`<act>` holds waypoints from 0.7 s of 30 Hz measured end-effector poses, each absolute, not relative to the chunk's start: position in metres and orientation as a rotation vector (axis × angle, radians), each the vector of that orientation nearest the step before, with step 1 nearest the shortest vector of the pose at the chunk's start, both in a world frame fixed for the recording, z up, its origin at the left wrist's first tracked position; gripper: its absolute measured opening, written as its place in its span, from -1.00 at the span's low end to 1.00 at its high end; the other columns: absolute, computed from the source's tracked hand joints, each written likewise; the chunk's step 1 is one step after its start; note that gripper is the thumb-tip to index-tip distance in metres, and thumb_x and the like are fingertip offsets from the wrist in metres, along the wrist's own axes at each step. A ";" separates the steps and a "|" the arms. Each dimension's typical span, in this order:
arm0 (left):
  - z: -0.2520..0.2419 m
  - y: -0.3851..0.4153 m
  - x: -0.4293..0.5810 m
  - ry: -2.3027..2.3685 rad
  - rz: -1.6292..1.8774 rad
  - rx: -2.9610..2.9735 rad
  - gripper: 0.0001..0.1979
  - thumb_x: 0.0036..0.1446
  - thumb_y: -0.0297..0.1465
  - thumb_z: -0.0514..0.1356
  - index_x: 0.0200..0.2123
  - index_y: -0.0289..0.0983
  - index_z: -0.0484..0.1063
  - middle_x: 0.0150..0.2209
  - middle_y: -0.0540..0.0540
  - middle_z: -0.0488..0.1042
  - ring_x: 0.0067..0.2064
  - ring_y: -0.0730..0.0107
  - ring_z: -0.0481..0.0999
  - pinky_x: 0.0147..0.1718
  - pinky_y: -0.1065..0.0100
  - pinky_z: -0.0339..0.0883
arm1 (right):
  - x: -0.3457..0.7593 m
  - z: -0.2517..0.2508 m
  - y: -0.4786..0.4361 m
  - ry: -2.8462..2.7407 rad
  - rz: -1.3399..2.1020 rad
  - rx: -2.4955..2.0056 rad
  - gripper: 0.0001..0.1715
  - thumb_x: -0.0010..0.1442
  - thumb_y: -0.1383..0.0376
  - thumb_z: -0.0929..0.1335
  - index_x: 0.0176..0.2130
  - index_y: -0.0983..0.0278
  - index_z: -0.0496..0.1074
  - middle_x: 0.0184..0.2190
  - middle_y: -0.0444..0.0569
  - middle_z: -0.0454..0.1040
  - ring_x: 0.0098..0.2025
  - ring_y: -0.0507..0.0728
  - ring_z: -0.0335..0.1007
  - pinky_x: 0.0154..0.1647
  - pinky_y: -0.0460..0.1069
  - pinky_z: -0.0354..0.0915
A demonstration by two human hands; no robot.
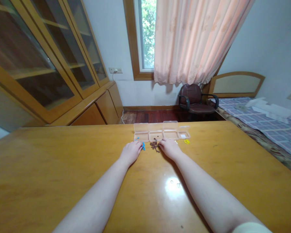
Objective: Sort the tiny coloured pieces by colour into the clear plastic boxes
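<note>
A clear plastic organiser box (161,135) with several compartments and raised lids lies on the wooden table (63,168), far from me. A small heap of dark brown bits (154,145) lies just in front of it. My left hand (131,152) rests with curled fingers against a few small blue pieces (143,146). On the other side of the brown heap my right hand (169,148) lies knuckles up, its fingertips at the box's near edge. Small yellow pieces (186,141) lie to the right of that hand. What either hand grips, if anything, is hidden.
A dark office chair (195,100) stands beyond the table under a curtained window (147,32). Wooden glass-door cabinets (50,64) line the left wall. A bed (269,123) with a checked cover runs along the table's right edge.
</note>
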State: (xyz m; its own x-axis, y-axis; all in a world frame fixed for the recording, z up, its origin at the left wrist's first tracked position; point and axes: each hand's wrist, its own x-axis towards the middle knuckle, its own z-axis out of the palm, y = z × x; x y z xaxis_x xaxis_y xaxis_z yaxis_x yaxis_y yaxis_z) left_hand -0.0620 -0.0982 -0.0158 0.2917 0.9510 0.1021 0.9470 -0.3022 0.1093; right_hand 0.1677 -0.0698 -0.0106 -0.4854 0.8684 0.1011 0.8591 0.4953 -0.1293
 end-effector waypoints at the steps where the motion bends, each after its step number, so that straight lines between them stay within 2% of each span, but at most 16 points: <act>1: -0.016 -0.098 -0.063 1.837 0.245 2.508 -0.76 0.24 -0.30 -0.03 -0.21 -0.18 0.41 -0.19 -0.10 0.45 -0.15 0.29 0.43 -0.17 0.32 0.25 | 0.167 -0.011 -0.069 -2.588 0.081 -1.499 -0.67 0.28 0.24 0.17 -0.24 0.21 0.49 -0.25 0.01 0.48 -0.23 0.13 0.38 -0.18 -0.03 0.17; 8: -0.015 -0.092 -0.066 1.875 0.408 2.488 -0.75 0.25 -0.31 -0.03 -0.16 -0.19 0.42 -0.15 -0.10 0.46 -0.11 0.31 0.42 -0.12 0.33 0.24 | 0.164 -0.014 -0.068 -2.560 0.098 -1.498 -0.67 0.29 0.26 0.16 -0.25 0.23 0.47 -0.28 0.02 0.48 -0.24 0.13 0.38 -0.20 -0.04 0.17; 15: -0.014 -0.079 -0.072 2.164 0.549 2.282 -0.71 0.24 -0.33 -0.04 -0.09 -0.21 0.41 -0.11 -0.12 0.46 -0.12 0.26 0.44 -0.14 0.31 0.25 | 0.168 -0.009 -0.071 -2.478 0.191 -1.488 -0.73 0.25 0.23 0.21 -0.21 0.23 0.46 -0.23 0.00 0.46 -0.20 0.11 0.37 -0.19 -0.06 0.16; 18: -0.016 -0.080 -0.075 2.138 0.572 2.276 -0.69 0.25 -0.33 -0.04 -0.03 -0.21 0.38 -0.07 -0.13 0.44 -0.10 0.27 0.44 -0.13 0.33 0.25 | 0.173 -0.005 -0.072 -2.490 0.206 -1.478 -0.76 0.20 0.22 0.25 -0.22 0.23 0.47 -0.23 -0.01 0.45 -0.21 0.11 0.36 -0.21 -0.07 0.17; 21: -0.016 -0.086 -0.077 2.070 0.559 2.327 -0.70 0.24 -0.33 -0.04 -0.05 -0.21 0.39 -0.08 -0.12 0.45 -0.09 0.28 0.43 -0.10 0.34 0.25 | 0.178 -0.004 -0.071 -2.505 0.228 -1.482 -0.76 0.18 0.22 0.27 -0.21 0.22 0.48 -0.22 -0.01 0.45 -0.22 0.11 0.37 -0.22 -0.07 0.18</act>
